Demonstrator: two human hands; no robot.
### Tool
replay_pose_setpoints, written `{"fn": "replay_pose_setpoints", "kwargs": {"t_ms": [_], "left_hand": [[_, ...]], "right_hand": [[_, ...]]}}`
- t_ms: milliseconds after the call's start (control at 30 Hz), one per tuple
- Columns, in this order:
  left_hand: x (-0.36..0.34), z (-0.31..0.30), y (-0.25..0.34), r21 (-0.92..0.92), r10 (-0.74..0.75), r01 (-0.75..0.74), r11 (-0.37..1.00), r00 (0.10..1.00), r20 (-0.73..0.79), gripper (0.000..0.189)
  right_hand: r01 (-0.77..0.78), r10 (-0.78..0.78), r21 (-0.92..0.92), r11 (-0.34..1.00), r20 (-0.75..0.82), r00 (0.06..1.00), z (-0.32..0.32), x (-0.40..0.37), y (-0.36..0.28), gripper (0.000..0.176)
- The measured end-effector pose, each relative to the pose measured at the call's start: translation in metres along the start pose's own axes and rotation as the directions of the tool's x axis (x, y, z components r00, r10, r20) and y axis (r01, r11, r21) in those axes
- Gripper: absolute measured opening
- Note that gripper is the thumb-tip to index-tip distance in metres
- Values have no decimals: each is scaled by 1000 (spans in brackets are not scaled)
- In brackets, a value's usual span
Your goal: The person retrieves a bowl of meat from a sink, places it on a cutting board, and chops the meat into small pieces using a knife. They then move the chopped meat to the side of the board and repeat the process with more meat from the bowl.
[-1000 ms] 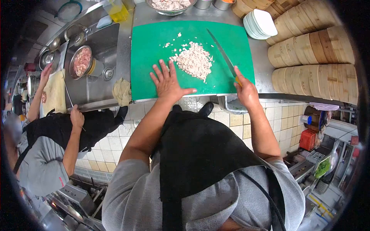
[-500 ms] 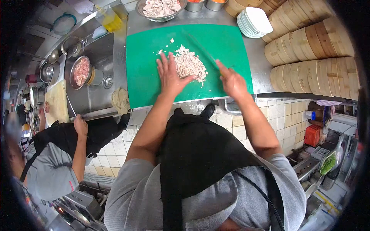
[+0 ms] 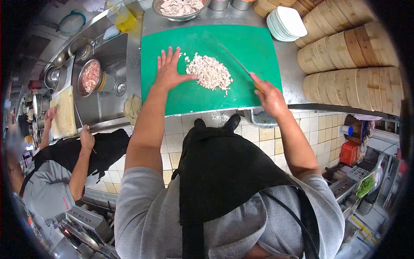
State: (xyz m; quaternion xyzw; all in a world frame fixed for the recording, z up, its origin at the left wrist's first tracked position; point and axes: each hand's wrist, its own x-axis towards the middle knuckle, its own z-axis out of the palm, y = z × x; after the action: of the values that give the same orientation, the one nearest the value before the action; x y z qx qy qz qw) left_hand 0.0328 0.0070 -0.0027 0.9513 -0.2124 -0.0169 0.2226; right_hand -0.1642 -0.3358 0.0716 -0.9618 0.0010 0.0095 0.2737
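A heap of finely chopped pale meat (image 3: 210,73) lies in the middle of a green cutting board (image 3: 172,101). At the heap's left side, my left hand (image 3: 169,74) is open with fingers spread, its thumb pointing at the meat's edge. My right hand (image 3: 270,96) is closed round the yellowish handle of a knife (image 3: 236,61). The blade slants up and left over the board, to the right of the heap, and its far end is blurred. A few small scraps lie at the heap's upper left.
Stacked bamboo steamers (image 3: 340,88) and white plates (image 3: 288,26) stand right. A metal bowl of sliced meat (image 3: 179,8) sits behind the board. To the left, a sink (image 3: 110,64) holds a bowl of raw meat (image 3: 90,77); a co-worker (image 3: 51,181) stands at a pale board (image 3: 64,114).
My left hand has moved left, off the edge of the chopped meat. My right hand has shifted slightly right and down with the knife. The co-worker has moved slightly left.
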Motion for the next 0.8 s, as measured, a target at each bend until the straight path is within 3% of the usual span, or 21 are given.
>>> {"fn": "replay_pose_setpoints", "kwargs": {"t_ms": [33, 100, 167, 300, 333, 367, 433, 467, 500, 567, 700, 800], "left_hand": [[7, -1, 6, 35, 38, -40, 999, 998, 51, 141], [10, 6, 21, 63, 79, -86, 994, 991, 106, 142], [5, 15, 41, -75, 335, -327, 942, 931, 146, 142], [-22, 23, 89, 39, 396, -409, 912, 900, 182, 141], [-23, 26, 93, 66, 323, -332, 941, 939, 122, 136], [-24, 30, 97, 89, 245, -249, 964, 968, 58, 132], [-17, 45, 100, 69, 177, -177, 982, 984, -4, 126], [-15, 54, 102, 40, 108, -106, 994, 992, -60, 120], [-16, 54, 106, 39, 105, -103, 994, 993, -62, 120], [-16, 54, 114, -13, -6, 4, 1000, 988, -156, 107], [-16, 61, 111, -80, -41, 23, 997, 972, -232, 100], [-16, 63, 108, -149, -7, -36, 988, 961, -275, 93]], "right_hand": [[-4, 4, -3, 1000, 0, 1000, 0, -9, 4, 72], [-155, 157, 26, 988, -72, 985, -1, -30, 12, 73], [-203, 207, 51, 978, -90, 974, 1, -51, 21, 72], [-346, 364, 172, 922, -86, 927, 12, -81, 23, 70], [-176, 205, 153, 972, -203, 958, 22, -86, 28, 69], [-175, 204, 154, 973, -203, 958, 26, -91, 30, 69], [-430, 504, 577, 695, 35, 863, 30, -95, 15, 67], [-403, 519, 685, 607, 43, 854, 41, -97, 15, 67], [-403, 516, 683, 609, 44, 855, 47, -97, 13, 67], [-382, 523, 844, 377, 146, 840, 57, -97, 9, 69], [-374, 473, 897, 236, 230, 850, 77, -86, -11, 74], [-436, 458, 856, 276, 282, 843, 84, -69, -33, 75]]}}
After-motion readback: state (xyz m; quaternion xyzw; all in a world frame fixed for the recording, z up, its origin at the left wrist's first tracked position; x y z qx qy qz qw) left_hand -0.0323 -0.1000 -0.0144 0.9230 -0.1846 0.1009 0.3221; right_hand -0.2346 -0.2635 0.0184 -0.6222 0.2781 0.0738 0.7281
